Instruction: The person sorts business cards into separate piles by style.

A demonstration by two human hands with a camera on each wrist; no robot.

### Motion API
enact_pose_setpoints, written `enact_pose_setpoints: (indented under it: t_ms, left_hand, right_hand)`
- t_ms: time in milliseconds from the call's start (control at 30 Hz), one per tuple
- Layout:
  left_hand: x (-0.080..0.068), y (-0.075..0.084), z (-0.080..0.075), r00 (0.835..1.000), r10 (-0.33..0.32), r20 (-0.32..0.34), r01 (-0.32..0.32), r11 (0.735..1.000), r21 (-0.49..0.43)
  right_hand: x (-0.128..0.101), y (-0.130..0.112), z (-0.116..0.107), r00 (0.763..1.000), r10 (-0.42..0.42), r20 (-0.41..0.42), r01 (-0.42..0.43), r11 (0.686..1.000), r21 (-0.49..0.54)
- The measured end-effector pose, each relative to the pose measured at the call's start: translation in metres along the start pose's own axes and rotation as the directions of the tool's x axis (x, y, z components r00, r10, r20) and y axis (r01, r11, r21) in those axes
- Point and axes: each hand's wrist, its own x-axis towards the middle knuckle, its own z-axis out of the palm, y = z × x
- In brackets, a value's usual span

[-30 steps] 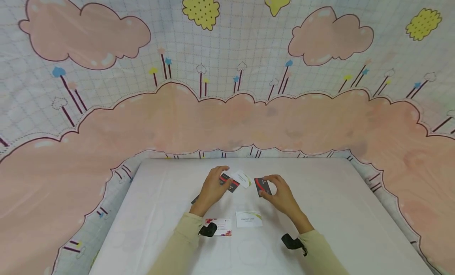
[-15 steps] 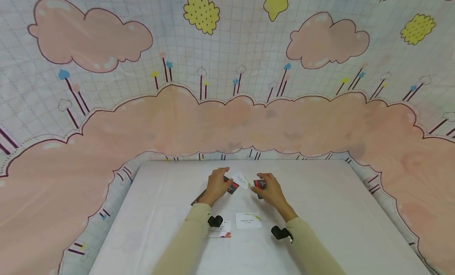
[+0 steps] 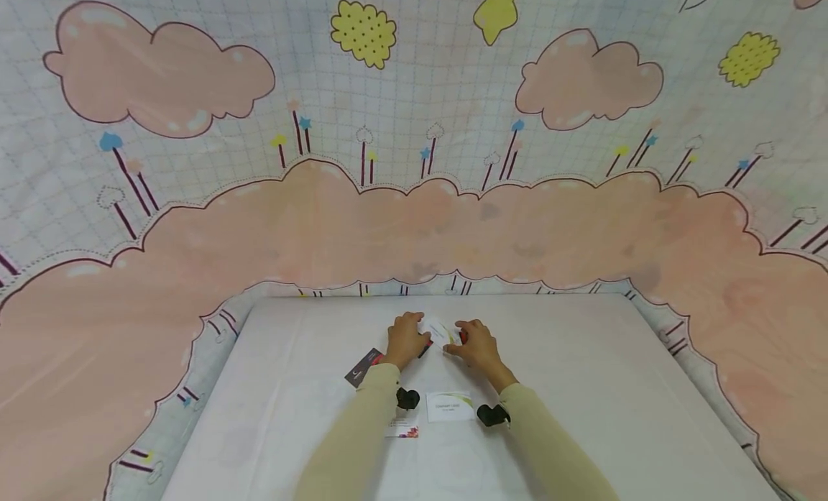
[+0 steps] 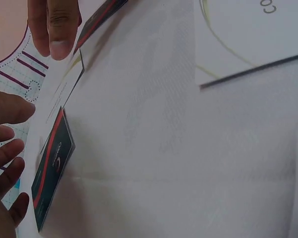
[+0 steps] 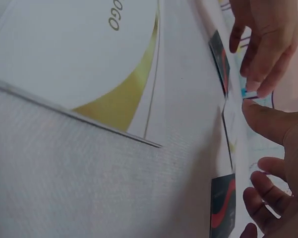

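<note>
Near card: a flat white rectangle with a green-yellow swoosh (image 3: 449,406) lies on the tablecloth (image 3: 582,386) between the two wrists.
Flowered card (image 3: 402,427): thin, glossy, half hidden under the left sleeve.
Left hand (image 3: 405,339): fingers loosely bent, tips on a dark card with a red stripe (image 4: 52,168); no firm grip shows.
Right hand (image 3: 475,345): fingers relaxed over another dark red-striped card (image 5: 222,207), thumb touching the middle card.
Middle card (image 3: 442,333): white, smooth, flat between both hands.
Cloth: pale woven fabric.

White surface (image 3: 582,386); black card (image 3: 364,366) with red stripe; white card (image 3: 449,406) with a yellow-green swoosh; pink-cloud backdrop (image 3: 414,221).
</note>
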Motion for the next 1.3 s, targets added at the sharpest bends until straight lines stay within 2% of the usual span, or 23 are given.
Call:
enact_pose_setpoints:
  t_ms: [100, 233, 433, 633, 833, 1067, 1300]
  left_hand:
    - [-0.001, -0.001, 0.000, 1.000, -0.015, -0.021, 0.016, 0.999, 0.042]
    - [-0.001, -0.006, 0.002, 0.999, -0.031, -0.013, 0.032, 0.997, 0.072]
    - [0.000, -0.007, 0.001, 0.996, -0.079, 0.045, 0.076, 0.996, 0.053]
    - [-0.002, -0.004, 0.000, 0.995, -0.089, 0.036, 0.086, 0.994, 0.063]
    - [-0.003, -0.006, 0.002, 0.993, -0.110, 0.049, 0.109, 0.994, 0.021]
    - [-0.004, -0.009, 0.005, 0.994, -0.106, 0.037, 0.105, 0.994, 0.027]
    - [-0.006, -0.010, 0.005, 0.996, -0.084, -0.034, 0.084, 0.996, 0.006]
  right_hand:
    - [0.001, 0.000, 0.005, 1.000, 0.009, 0.006, -0.009, 1.000, -0.003]
    - [0.003, 0.004, 0.009, 0.999, 0.035, 0.019, -0.035, 0.999, -0.012]
    - [0.004, 0.006, 0.010, 0.997, 0.068, 0.032, -0.066, 0.997, -0.040]
    - [0.004, 0.005, 0.009, 0.998, 0.060, 0.035, -0.058, 0.997, -0.051]
    - [0.004, 0.006, 0.013, 0.998, 0.060, 0.020, -0.059, 0.996, -0.069]
    - [0.004, 0.007, 0.015, 0.998, 0.065, 0.023, -0.063, 0.996, -0.069]
    - [0.004, 0.006, 0.013, 0.997, 0.070, 0.036, -0.069, 0.997, -0.043]
